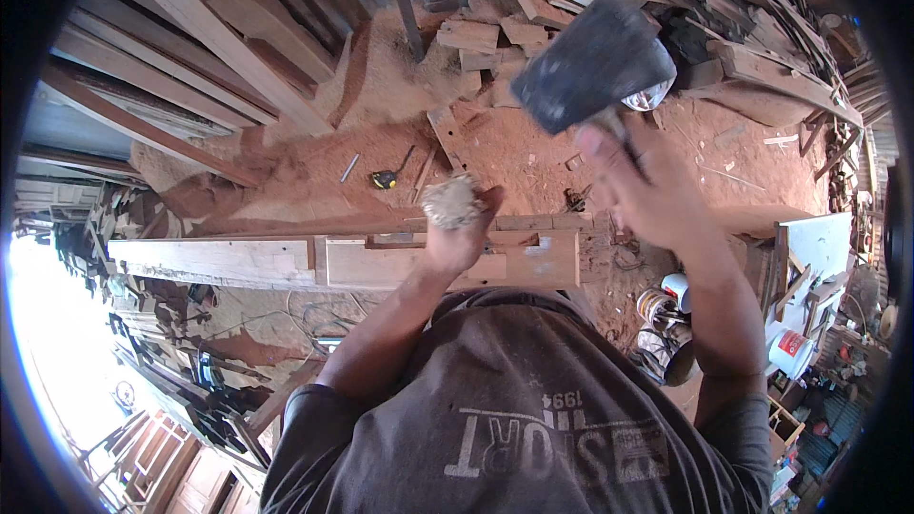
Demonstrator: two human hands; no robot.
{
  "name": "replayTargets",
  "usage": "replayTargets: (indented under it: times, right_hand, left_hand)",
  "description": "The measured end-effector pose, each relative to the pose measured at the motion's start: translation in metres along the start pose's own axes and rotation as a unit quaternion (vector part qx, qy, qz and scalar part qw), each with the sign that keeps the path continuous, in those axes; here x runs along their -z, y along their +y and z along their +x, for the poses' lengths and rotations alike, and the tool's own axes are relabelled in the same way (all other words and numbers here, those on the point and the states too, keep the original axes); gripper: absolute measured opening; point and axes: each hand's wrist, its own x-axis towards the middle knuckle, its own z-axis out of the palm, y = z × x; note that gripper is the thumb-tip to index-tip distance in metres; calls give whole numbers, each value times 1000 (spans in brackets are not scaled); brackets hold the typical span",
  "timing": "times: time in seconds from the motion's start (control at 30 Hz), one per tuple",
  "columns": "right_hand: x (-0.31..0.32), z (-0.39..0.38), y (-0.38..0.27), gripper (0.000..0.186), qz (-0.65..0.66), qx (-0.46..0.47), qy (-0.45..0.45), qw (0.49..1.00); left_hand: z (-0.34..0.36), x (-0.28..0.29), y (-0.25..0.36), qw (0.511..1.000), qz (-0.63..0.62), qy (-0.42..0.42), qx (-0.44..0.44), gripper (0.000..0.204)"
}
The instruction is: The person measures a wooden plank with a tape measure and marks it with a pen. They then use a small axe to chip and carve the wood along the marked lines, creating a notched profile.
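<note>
In my raised right hand (652,181) is a mallet (586,67) with a broad, dark, blocky head, slightly blurred; my fingers close round its handle. My left hand (455,249) grips a chisel upright, and only its frayed, flattened wooden handle end (451,204) shows from above. The blade is hidden below the hand. Beneath that hand lies a pale wooden beam (381,268), with recesses cut along its far edge. The mallet head is apart from the chisel, up and to its right.
A yellow-and-black tape measure (384,179) and a thin silvery stick (349,168) lie on the sawdust-covered ground. Long planks (224,33) lean at far left. Offcuts (469,35) are piled at the back, and a white bucket (789,350) stands at right.
</note>
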Motion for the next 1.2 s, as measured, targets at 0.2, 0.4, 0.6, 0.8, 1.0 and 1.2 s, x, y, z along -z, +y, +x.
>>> replayTargets:
  times: [0.2,0.4,0.6,0.8,1.0,1.2]
  right_hand:
    - [-2,-19,-19,42,80,93,-4,992]
    - [-36,-9,23,63,-173,108,-74,976]
    - [2,-14,18,55,54,12,55,997]
    - [24,-40,-14,44,280,108,129,945]
    - [-15,-41,25,53,-236,60,-68,968]
    - [13,-41,24,56,-15,40,55,998]
  left_hand:
    - [7,-23,32,989,-93,-60,95,20]
    - [3,-36,15,983,-83,157,-42,16]
    - [9,-24,15,997,11,35,-73,22]
    - [13,-46,56,978,-171,-78,90,16]
    - [10,-65,26,983,23,111,-142,14]
    - [8,-47,17,959,-244,36,140,28]
